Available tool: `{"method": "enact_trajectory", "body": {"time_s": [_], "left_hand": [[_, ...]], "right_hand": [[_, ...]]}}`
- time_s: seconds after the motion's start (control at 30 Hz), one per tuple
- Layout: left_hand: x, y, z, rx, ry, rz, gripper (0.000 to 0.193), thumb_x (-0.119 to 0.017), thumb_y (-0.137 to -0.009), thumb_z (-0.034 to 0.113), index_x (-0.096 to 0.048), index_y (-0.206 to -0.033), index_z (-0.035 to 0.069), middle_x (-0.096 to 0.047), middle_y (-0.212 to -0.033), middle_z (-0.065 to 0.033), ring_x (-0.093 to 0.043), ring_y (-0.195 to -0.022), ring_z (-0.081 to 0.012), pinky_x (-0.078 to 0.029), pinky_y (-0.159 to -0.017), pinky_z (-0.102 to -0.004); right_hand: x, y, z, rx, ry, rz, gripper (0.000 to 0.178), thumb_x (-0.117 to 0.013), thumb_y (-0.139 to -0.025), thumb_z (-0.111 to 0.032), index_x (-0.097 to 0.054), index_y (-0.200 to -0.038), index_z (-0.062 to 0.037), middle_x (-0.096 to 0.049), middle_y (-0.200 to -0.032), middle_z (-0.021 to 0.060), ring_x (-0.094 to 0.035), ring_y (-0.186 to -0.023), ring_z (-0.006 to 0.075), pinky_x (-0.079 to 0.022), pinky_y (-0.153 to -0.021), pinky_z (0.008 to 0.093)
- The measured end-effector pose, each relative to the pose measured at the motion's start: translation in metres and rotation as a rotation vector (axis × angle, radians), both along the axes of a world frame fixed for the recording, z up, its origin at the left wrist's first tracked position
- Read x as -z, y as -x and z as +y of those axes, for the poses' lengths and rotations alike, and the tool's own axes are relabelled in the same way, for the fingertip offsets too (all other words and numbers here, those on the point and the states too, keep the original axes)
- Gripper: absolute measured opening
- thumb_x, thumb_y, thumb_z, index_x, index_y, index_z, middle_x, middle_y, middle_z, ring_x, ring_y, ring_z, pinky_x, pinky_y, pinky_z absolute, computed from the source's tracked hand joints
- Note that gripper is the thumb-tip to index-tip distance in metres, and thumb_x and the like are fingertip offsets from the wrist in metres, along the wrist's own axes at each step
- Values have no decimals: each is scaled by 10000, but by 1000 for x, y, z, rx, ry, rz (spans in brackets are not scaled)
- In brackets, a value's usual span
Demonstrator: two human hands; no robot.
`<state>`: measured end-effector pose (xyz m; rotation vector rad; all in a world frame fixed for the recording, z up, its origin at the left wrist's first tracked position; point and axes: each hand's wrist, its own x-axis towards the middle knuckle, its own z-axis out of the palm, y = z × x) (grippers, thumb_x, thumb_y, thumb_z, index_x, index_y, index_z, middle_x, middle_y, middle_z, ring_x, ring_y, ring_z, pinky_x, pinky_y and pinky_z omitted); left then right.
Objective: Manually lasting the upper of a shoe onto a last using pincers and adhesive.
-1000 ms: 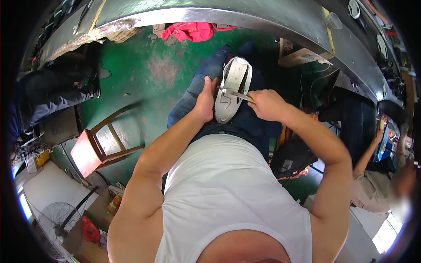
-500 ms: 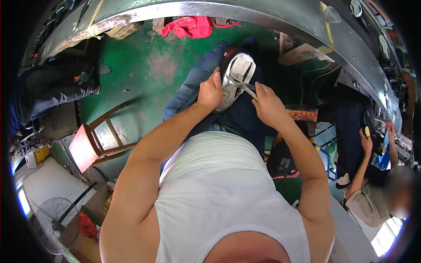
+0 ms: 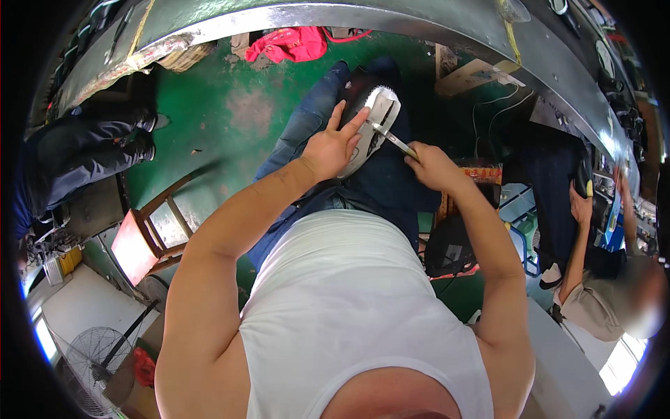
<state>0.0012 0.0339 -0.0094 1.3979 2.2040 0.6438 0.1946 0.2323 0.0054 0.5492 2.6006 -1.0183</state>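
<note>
Across my lap lies a shoe (image 3: 384,103) with its pale underside facing up and a dark upper around its far end. My left hand (image 3: 331,149) rests along the shoe's left side, its fingers stretched out and spread, the fingertips touching the edge of the underside. From the right, my right hand (image 3: 430,166) is closed around the handles of metal pliers (image 3: 396,141). The jaws of the pliers meet the middle of the underside near my left fingertips; whether they pinch anything is too small to tell.
A metal-edged bench (image 3: 279,14) curves across the far side, with a red cloth (image 3: 296,44) on the green floor below it. A wooden chair (image 3: 153,230) and a fan (image 3: 98,363) stand left. Someone sits at the left; a co-worker (image 3: 593,300) at the right handles a dark shoe.
My left hand has opened from a closed grip at the shoe's edge to spread fingers. The pliers have swung flatter, with their handles and my right hand slightly lower.
</note>
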Motion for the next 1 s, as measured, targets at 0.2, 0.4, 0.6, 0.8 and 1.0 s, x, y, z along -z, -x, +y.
{"method": "enact_trajectory", "body": {"time_s": [0.2,0.4,0.6,0.8,1.0], "left_hand": [[-4,7,4,30,39,-15,578,-477,-1003,279,-255,-1536,300,-277,-1487,-368,-664,-858,-487,-570,-788,-493],[-14,13,5,80,115,-2,590,-494,-996,273,-257,-1536,299,-273,-1472,-397,-654,-881,-498,-561,-812,-495],[3,-5,-17,-95,-13,-175,621,-532,-981,315,-291,-1524,134,-345,-1453,-373,-591,-1134,-469,-489,-972,-435],[16,-7,-26,-336,-54,-446,788,-619,-931,312,-211,-1513,-28,-506,-1330,-356,-545,-1223,-431,-427,-1039,-384],[-15,3,-24,-222,137,-446,878,-785,-772,211,-316,-1488,17,-580,-1250,-330,-589,-1170,-417,-448,-1017,-390]], "right_hand": [[-32,37,-19,203,128,316,334,-513,-991,-318,-570,-945,8,-648,-864,236,-632,-806,433,-486,-721,477],[-25,52,-23,106,-73,318,387,-460,-1011,-366,-564,-956,3,-654,-860,244,-636,-827,445,-500,-736,516],[-14,44,-25,66,-115,150,386,-479,-1001,-373,-568,-966,1,-648,-852,231,-633,-813,439,-498,-727,508],[-16,32,-50,-23,-120,106,382,-484,-998,-383,-597,-992,-18,-653,-857,205,-635,-802,429,-492,-704,496],[-19,6,-37,294,222,150,398,-480,-1004,-363,-618,-959,8,-666,-791,165,-669,-725,315,-511,-680,411]]}}
